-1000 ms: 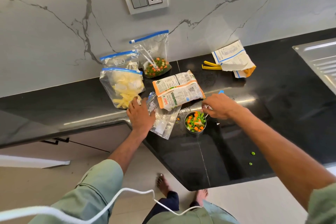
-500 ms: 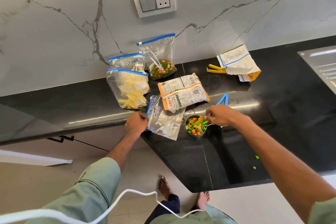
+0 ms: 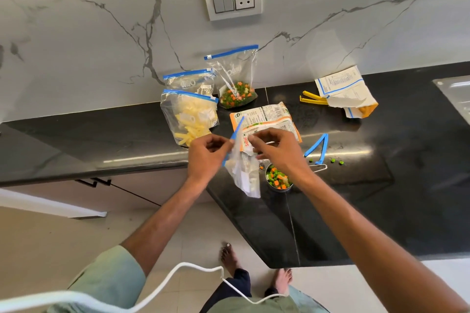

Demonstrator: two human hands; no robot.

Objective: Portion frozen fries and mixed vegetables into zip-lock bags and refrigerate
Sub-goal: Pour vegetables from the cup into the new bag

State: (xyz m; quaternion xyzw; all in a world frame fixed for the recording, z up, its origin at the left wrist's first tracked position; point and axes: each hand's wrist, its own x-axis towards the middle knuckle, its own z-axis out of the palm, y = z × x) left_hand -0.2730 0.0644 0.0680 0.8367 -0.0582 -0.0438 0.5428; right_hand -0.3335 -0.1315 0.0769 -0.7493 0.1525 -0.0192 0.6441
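Note:
My left hand (image 3: 207, 157) and my right hand (image 3: 276, 150) both grip the blue-zipped top of an empty clear zip-lock bag (image 3: 244, 175), lifted off the black counter (image 3: 381, 198). Just right of the bag, a small steel measuring cup (image 3: 278, 180) full of mixed vegetables stands on the counter. Behind my hands lies the orange-and-white vegetable packet (image 3: 267, 117). A zip-lock bag of fries (image 3: 190, 117) leans at the left, a second bag (image 3: 189, 81) behind it. A bag with mixed vegetables (image 3: 235, 79) stands against the wall.
A torn fries packet (image 3: 346, 91) and a yellow bag clip (image 3: 311, 99) lie at the back right. A blue bag clip (image 3: 318, 146) and loose peas (image 3: 335, 161) sit right of the cup. A steel sink edge (image 3: 455, 94) is at far right. The counter corner juts toward my feet.
My left hand picked the empty bag up off the counter. My right hand let go of the cup's handle and came over to the bag's top.

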